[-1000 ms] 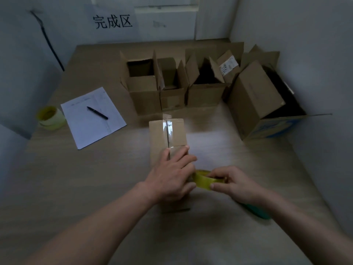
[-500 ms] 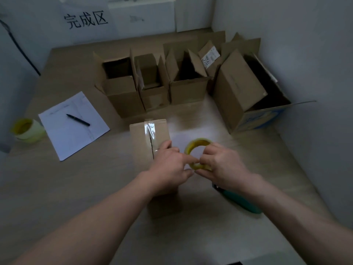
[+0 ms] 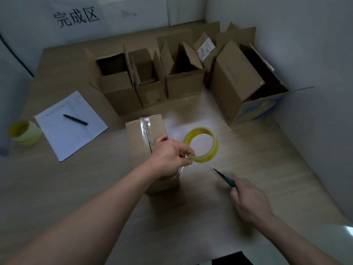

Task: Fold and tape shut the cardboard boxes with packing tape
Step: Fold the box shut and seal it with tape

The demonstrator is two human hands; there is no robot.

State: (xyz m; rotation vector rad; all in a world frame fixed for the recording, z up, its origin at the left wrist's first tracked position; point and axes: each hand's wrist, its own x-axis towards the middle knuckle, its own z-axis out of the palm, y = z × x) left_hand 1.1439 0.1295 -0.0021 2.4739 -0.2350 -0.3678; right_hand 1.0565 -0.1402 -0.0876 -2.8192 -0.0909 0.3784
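Head view, containers: four open cardboard boxes stand in a row beyond both hands, at the far side of the counter (image 3: pixel 257 161). The three small open boxes (image 3: pixel 122 92) have flaps up and dark insides; nothing inside them can be made out. The large open box (image 3: pixel 246 83), far right of the row, is tilted with its mouth turned right; its inside is dark too.
Taped box: one closed box (image 3: pixel 145 134) lies under the left hand, a clear tape strip (image 3: pixel 146 129) running along its top seam.
Left hand: the left hand (image 3: pixel 170 157) rests on the taped box, thumb and fingers pinching the near rim of the tape roll (image 3: pixel 202 144), which is yellow and stands tilted just right of the box.
Right hand: the right hand (image 3: pixel 250 199), near and right of the left hand, is curled round the handle of a teal-handled tool (image 3: pixel 226 179); its dark tip points toward the roll, apart from it.
Hard to make out: the tool is motion-blurred, so its kind is unclear. Loose clear tape by the left palm is barely visible.
Left of the left hand: one sheet of paper (image 3: pixel 76 134) with one pen (image 3: pixel 75 119) on it; beyond it, a second tape roll (image 3: pixel 24 132), pale yellow.
Back wall: one sign (image 3: pixel 76 18) with printed characters.
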